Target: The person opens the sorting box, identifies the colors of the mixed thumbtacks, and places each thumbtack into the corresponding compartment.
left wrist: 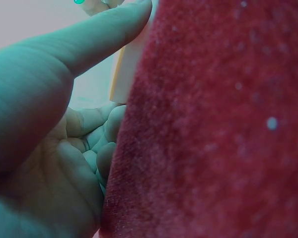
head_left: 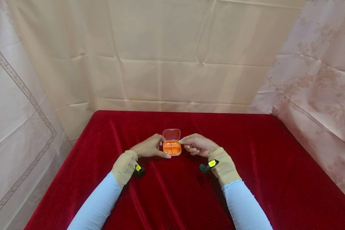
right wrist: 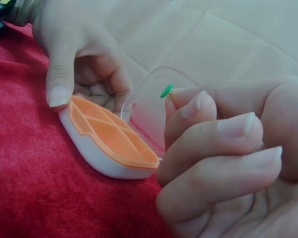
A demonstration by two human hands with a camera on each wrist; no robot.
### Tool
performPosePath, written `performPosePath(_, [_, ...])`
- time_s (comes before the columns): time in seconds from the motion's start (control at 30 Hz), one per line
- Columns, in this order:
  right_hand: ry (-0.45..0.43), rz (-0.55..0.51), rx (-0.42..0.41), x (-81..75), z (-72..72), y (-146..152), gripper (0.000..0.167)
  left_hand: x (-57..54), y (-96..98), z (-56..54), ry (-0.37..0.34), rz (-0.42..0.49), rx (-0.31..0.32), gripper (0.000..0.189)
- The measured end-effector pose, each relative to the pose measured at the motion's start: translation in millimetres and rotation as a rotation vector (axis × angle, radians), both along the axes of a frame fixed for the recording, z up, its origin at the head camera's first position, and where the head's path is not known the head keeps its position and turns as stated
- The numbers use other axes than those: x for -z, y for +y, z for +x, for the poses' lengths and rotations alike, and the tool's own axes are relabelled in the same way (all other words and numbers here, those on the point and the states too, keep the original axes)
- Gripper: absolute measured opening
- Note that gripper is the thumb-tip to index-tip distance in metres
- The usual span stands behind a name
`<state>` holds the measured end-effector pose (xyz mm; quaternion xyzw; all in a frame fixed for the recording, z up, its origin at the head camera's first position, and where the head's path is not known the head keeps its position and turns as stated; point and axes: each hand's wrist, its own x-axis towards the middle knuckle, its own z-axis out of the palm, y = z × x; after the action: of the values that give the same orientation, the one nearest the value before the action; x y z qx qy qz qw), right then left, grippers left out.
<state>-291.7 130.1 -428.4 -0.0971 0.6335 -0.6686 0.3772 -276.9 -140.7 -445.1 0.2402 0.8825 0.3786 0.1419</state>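
A small pill box with an orange divided tray and a white base sits on the red cloth, its clear lid raised at the back. My left hand grips the box's left side, thumb at the front corner and fingers behind. At the box's right back corner, my right hand pinches a green thumbtack between thumb and index finger, its other fingers curled. In the left compartment nearest me lies a tiny gold-coloured spot. The left wrist view shows only a sliver of the box.
Red velvety cloth covers the table and has a few shallow creases. A beige curtain hangs behind the table's far edge, with patterned pale curtains at the sides.
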Motion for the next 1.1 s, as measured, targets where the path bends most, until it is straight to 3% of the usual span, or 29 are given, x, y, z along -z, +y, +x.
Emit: performPosePath(1.1, [0.089, 0.084, 0.005, 3.6, 4.1, -8.1, 0.013, 0.6, 0.2, -1.4, -0.003, -0.018, 0.002, 0.065])
